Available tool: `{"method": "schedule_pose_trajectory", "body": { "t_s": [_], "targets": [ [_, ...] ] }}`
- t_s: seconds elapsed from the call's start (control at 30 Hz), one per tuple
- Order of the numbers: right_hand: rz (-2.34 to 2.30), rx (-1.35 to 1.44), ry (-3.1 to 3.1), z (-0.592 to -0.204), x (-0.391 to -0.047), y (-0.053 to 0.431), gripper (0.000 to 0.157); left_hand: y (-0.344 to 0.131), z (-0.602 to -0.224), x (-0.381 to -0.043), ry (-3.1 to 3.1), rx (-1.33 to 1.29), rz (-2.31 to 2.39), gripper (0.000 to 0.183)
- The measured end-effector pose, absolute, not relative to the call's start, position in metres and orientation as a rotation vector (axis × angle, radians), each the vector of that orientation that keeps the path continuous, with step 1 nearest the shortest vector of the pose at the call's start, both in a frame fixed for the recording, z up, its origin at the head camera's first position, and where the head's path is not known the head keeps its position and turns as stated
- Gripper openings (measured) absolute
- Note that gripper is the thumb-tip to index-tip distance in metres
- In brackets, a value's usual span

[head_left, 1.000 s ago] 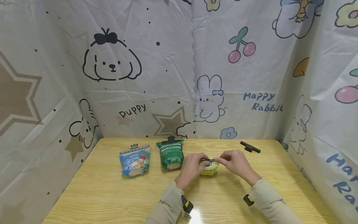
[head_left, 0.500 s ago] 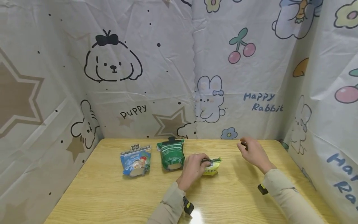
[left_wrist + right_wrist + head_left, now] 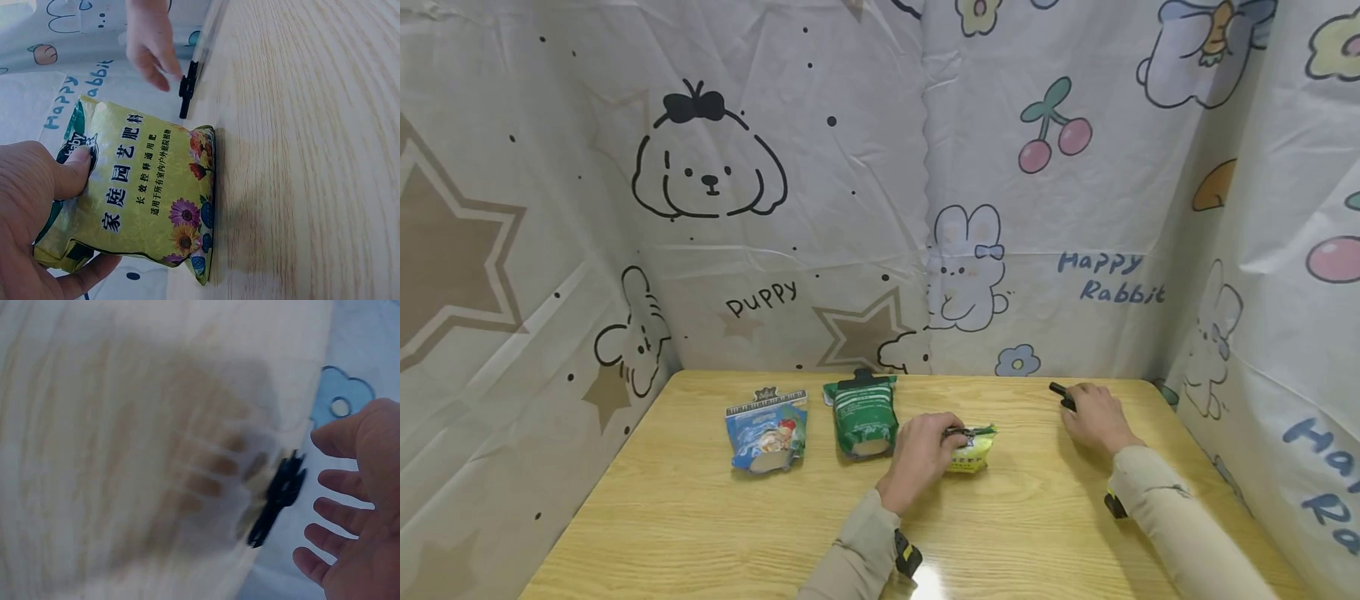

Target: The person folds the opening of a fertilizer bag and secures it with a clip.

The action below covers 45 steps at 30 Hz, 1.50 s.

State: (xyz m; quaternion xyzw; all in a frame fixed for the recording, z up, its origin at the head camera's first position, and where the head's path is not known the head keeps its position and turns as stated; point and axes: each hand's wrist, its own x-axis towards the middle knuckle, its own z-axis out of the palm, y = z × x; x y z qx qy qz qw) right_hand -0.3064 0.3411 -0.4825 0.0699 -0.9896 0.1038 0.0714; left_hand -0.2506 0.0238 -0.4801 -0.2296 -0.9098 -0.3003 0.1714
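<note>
My left hand (image 3: 920,457) grips the upper edge of a small yellow fertilizer bag (image 3: 973,458). In the left wrist view the thumb presses the front of the bag (image 3: 150,187), whose base rests on the table with flowers printed low on it. Toward the back right, my right hand (image 3: 1097,417) hovers beside a black clip (image 3: 1060,392) lying on the table. From the right wrist, the clip (image 3: 275,500) shows as a long bar with a handle part, a little blurred. The fingers of my right hand (image 3: 369,506) are spread, apart from the clip.
A green bag (image 3: 865,421) with a black clip on its top stands left of my left hand. Farther left is a blue bag (image 3: 767,437) with a clear ruler-like clip (image 3: 767,402). Printed fabric (image 3: 850,208) walls the wooden table (image 3: 700,533) at back and sides.
My right hand has let go of the yellow bag's top and moved right to the black clip, then lowered beside it. My left hand has stayed on the bag.
</note>
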Motion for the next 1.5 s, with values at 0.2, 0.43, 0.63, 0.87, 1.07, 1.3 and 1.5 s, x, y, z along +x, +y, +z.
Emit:
{"method": "schedule_pose_trajectory", "body": {
  "t_s": [0.2, 0.43, 0.63, 0.87, 1.07, 1.3, 1.5],
  "targets": [
    [0.302, 0.197, -3.003, -0.496, -0.307, 0.347, 0.045, 0.024, -0.481, -0.251, -2.585, -0.656, -0.858, 0.014],
    [0.286, 0.225, -3.026, -0.504, -0.309, 0.348, 0.045, 0.023, -0.481, -0.251, -2.595, -0.65, -0.862, 0.014],
    [0.248, 0.188, -3.132, -0.505, -0.312, 0.347, 0.05, 0.023, -0.48, -0.251, -2.58, -0.662, -0.87, 0.013],
    [0.214, 0.176, -3.165, -0.504, -0.314, 0.346, 0.052, 0.024, -0.48, -0.251, -2.587, -0.658, -0.856, 0.013],
    [0.165, 0.168, -3.148, -0.503, -0.315, 0.347, 0.054, 0.024, -0.482, -0.253, -2.582, -0.652, -0.852, 0.012],
    [0.121, 0.188, -3.073, -0.495, -0.313, 0.35, 0.049, 0.025, -0.481, -0.251, -2.59, -0.651, -0.841, 0.013],
    [0.195, 0.151, -2.887, -0.487, -0.315, 0.352, 0.035, 0.022, -0.478, -0.249, -2.598, -0.681, -0.854, 0.012]
  ]
}}
